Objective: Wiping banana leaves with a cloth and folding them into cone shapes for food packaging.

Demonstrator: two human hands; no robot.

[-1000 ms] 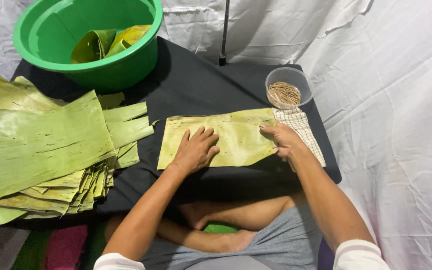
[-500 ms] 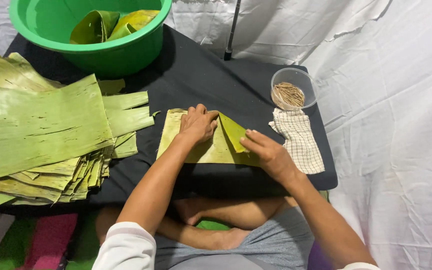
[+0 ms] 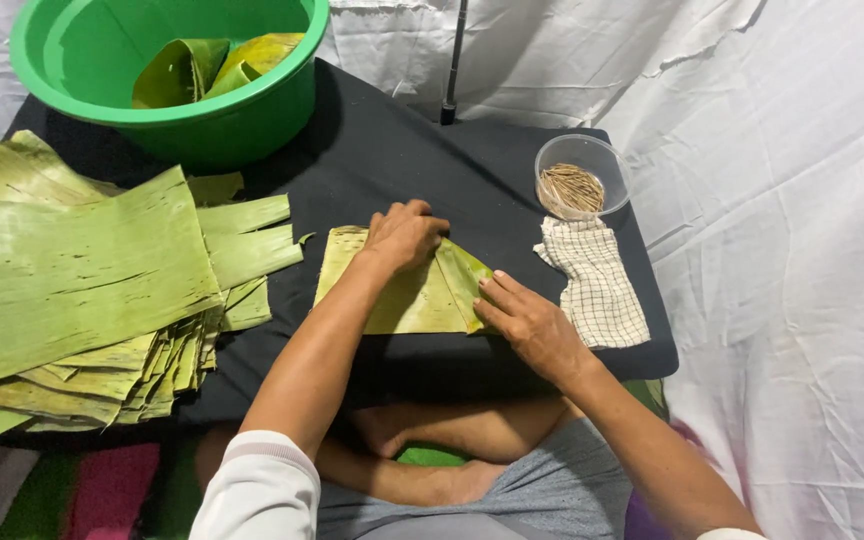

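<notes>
From the head view, the left hand (image 3: pixel 404 236) presses fingers-curled on the folded banana leaf (image 3: pixel 407 295) mid-bench (image 3: pixel 402 160), while the right hand (image 3: pixel 530 325) lies flat, fingertips pinning the leaf's turned-over right flap beside the checked cloth (image 3: pixel 597 285).

We note a green basin (image 3: pixel 102 85) at the far left of the black desk (image 3: pixel 402 160), holding curled leaf pieces (image 3: pixel 212 65). A stack of banana leaves (image 3: pixel 82 290) covers the left side. At the right sits a clear bowl of thin sticks (image 3: pixel 577 185), a checked cloth (image 3: pixel 597 285) touching its near edge. White sheeting (image 3: pixel 782 200) surrounds the desk.
</notes>
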